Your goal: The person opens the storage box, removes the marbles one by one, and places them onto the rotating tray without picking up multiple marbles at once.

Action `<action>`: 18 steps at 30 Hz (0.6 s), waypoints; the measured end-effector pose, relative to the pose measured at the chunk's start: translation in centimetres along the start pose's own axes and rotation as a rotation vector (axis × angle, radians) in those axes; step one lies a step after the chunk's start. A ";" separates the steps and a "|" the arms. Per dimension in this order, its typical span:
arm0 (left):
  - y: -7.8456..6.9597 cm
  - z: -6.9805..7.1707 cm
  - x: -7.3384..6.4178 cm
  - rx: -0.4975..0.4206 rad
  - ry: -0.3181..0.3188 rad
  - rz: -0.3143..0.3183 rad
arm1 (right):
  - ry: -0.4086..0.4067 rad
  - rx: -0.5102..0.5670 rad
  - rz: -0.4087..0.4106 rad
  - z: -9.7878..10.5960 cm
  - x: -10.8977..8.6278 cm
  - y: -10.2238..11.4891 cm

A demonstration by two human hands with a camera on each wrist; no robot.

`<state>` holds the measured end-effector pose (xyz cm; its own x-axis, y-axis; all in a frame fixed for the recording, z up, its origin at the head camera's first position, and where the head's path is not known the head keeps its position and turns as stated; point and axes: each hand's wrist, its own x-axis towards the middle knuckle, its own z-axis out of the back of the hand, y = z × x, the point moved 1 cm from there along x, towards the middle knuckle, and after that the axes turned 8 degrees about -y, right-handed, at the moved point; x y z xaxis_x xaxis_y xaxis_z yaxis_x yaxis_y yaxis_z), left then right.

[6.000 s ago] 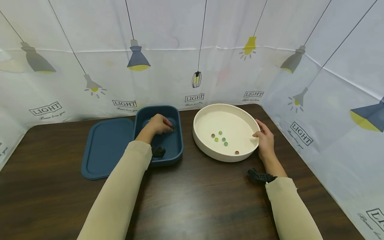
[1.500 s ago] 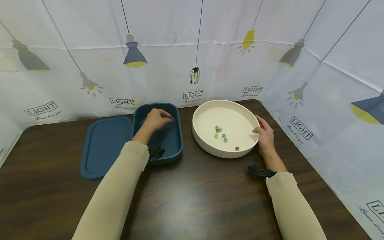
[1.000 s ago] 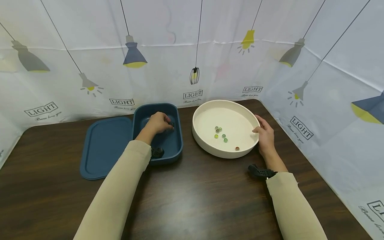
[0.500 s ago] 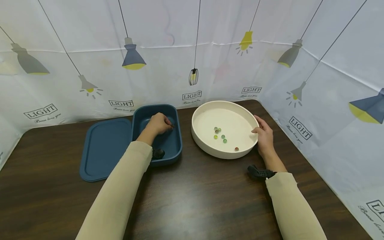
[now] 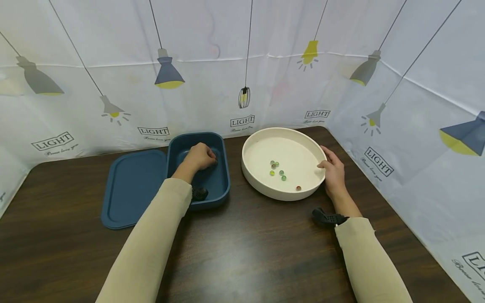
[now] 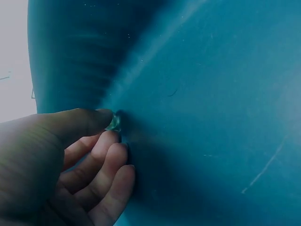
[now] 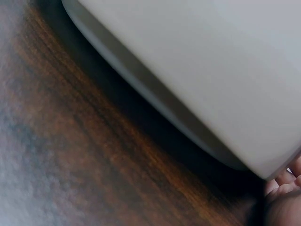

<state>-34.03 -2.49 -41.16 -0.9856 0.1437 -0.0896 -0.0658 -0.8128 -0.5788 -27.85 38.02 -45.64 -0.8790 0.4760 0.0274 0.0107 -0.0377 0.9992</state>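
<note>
My left hand (image 5: 199, 157) reaches into a dark blue rectangular box (image 5: 218, 183). In the left wrist view its thumb and fingertips pinch a greenish glass marble (image 6: 114, 124), close to the box's wall. My right hand (image 5: 334, 173) grips the right side of a cream round tray (image 5: 299, 147), thumb over the rim. Several marbles lie on the tray's floor: a green marble (image 5: 283, 178), a yellow-green marble (image 5: 272, 173) and a reddish-brown marble (image 5: 298, 188) among them. The right wrist view shows the tray's outer wall (image 7: 202, 61) and a bit of my hand (image 7: 283, 200).
A flat blue lid (image 5: 132, 189) lies left of the box, against its side. All stand on a dark wooden table (image 5: 242, 248). A white lamp-printed sheet (image 5: 212, 97) rises directly behind the box and tray, and along the right edge.
Compared with six seconds ago, the tray holds one more marble and a brownish one has shifted. My left hand has lowered in the box and now pinches a marble. My right hand stays put.
</note>
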 end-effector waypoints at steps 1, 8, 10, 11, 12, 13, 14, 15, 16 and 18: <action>0.0 0.0 0.0 0.001 0.005 -0.001 | -0.001 -0.001 0.002 0.0 0.0 0.0; 0.0 -0.1 -0.1 0.016 0.011 -0.020 | -0.003 0.013 -0.001 0.0 0.0 -0.1; -0.1 0.0 -0.2 0.012 -0.007 -0.023 | -0.005 0.010 -0.001 -0.1 0.0 -0.2; -0.1 0.1 -0.2 0.007 -0.019 -0.022 | -0.005 0.012 -0.003 -0.1 0.0 -0.1; -0.2 0.2 -0.2 0.000 -0.035 -0.020 | -0.006 0.013 -0.004 -0.1 0.0 -0.1; -0.2 0.3 -0.2 -0.007 -0.049 -0.022 | -0.008 0.009 -0.002 -0.1 0.0 -0.1; -0.4 0.5 -0.3 -0.016 -0.064 -0.024 | -0.008 0.001 0.000 -0.1 -0.1 0.0; -0.5 0.6 -0.2 -0.024 -0.077 -0.027 | -0.007 -0.002 0.004 -0.1 -0.1 0.0; -0.7 0.8 -0.2 -0.029 -0.091 -0.033 | -0.005 0.002 0.005 -0.1 -0.1 0.1; -1.2 1.2 -0.2 -0.035 -0.113 -0.051 | -0.006 0.002 0.005 0.0 -0.1 0.2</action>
<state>-33.90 -2.25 -39.48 -0.9926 0.1176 0.0315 -0.1124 -0.7855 -0.6086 -27.76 37.92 -45.46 -0.8761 0.4811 0.0327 0.0164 -0.0382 0.9991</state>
